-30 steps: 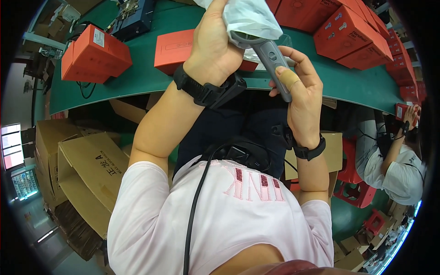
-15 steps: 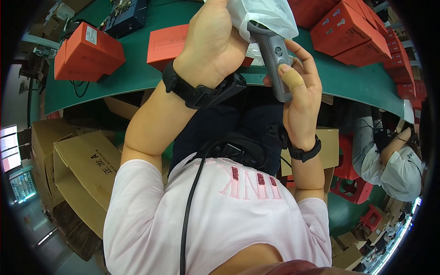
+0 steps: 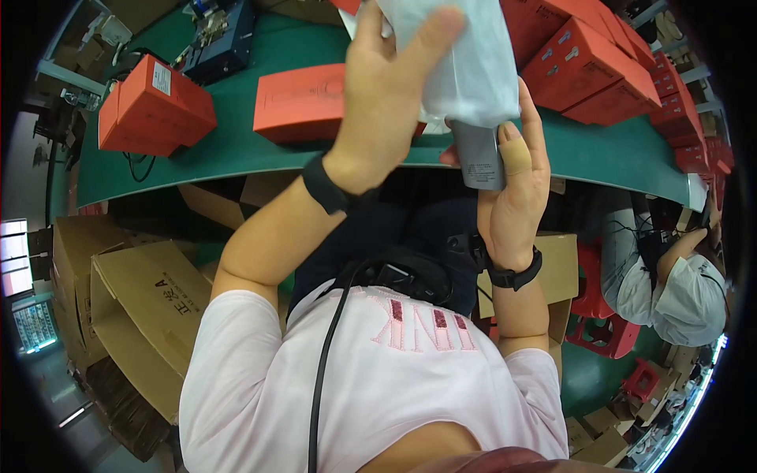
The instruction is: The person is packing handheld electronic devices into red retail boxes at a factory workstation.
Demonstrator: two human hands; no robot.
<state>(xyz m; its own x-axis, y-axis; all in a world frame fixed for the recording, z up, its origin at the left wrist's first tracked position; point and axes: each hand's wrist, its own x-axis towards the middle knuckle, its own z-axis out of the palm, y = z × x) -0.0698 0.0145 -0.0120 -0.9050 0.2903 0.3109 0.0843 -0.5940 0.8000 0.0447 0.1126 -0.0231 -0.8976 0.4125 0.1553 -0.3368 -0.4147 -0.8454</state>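
A grey handheld fan is held upright over the front edge of the table, its handle end pointing down toward me. The upper part is hidden inside a thin white plastic bag. My right hand, with a tan bandage on its thumb, is closed around the lower handle. My left hand grips the bag from the left, thumb across its front and other fingers partly hidden behind. Small print shows on the bare end of the handle.
On the green table a red box lies left of my hands. Another red box and a dark blue metal device stand farther left. Red boxes are stacked at right. Open cartons sit below; a person sits far right.
The fan has turned from its button side to its printed side. The bag now reaches lower over the handle. My left hand has turned, its thumb now lying over the bag's front.
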